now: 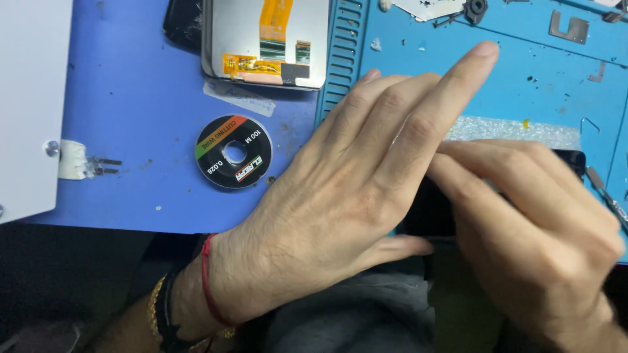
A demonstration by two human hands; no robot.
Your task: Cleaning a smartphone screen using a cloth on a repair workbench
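Note:
My left hand (353, 189) lies flat with fingers stretched out over the near edge of a blue work mat (523, 85), covering most of a black phone (432, 212). My right hand (536, 229) curls over the phone's right part, fingertips pressed on its top face. Only a dark strip of the phone shows between the hands, and a corner (575, 160) past my right fingers. A strip of clear bubble-like film (517, 131) lies just behind the phone.
A black spool of cutting wire (233, 152) lies on the blue table at left. A detached screen panel (268, 39) with an orange flex cable sits at the top. A metal tool (605, 193) rests at right. Small metal parts (568, 27) lie far on the mat.

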